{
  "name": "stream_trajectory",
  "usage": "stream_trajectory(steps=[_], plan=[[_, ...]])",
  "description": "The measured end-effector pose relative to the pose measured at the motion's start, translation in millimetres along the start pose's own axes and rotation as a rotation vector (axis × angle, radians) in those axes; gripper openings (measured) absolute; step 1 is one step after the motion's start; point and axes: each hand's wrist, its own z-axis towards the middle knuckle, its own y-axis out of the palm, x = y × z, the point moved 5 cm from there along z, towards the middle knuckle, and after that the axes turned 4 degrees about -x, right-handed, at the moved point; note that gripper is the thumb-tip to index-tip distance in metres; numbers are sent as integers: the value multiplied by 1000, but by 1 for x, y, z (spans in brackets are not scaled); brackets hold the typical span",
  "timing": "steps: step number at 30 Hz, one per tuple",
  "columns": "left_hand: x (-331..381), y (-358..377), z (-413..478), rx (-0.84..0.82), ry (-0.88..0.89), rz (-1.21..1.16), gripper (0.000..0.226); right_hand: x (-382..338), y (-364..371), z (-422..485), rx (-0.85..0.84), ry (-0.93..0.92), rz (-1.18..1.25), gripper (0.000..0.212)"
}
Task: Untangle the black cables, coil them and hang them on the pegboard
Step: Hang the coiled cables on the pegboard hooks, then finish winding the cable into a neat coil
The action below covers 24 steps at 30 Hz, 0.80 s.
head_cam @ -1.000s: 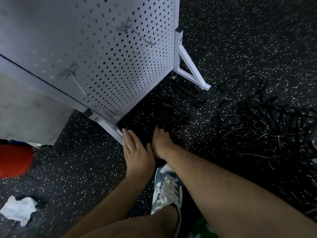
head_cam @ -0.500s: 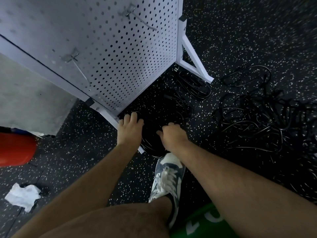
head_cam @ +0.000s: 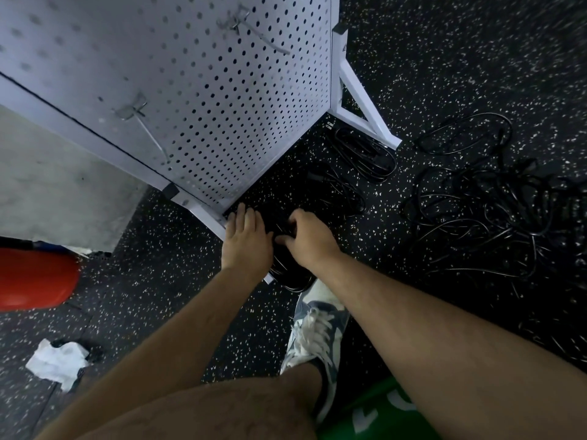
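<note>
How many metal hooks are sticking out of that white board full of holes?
2. The upper hook is near the top of the pegboard; the lower hook is further down to its left. Both are bare. Others may be hidden above the frame.

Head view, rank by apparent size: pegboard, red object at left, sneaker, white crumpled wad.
1. pegboard, far largest.
2-3. red object and sneaker look alike; one is cropped by the frame, the other partly hidden by a leg, so unranked.
4. white wad.
</note>
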Motion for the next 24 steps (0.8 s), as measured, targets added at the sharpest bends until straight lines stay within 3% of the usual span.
stream_trajectory(steps=[3, 5, 8, 12, 18, 24], plan=[[12, -8, -9, 144, 62, -104, 48, 3, -6, -13, -42, -72, -188, 39], [36, -18, -18, 250, 208, -165, 40, 7, -14, -25, -89, -79, -260, 38], [78, -30, -24, 280, 391, -247, 45, 18, -42, -46, -76, -51, -309, 36], [130, -45, -29, 236, 514, -267, 46, 40, -87, -82, -43, 11, -459, 40], [291, -69, -47, -24, 853, -232, 67, 142, -174, -165, 35, 315, -525, 53], [396, -44, -74, -213, 984, -84, 80, 239, -199, -245, 17, 618, -561, 78]])
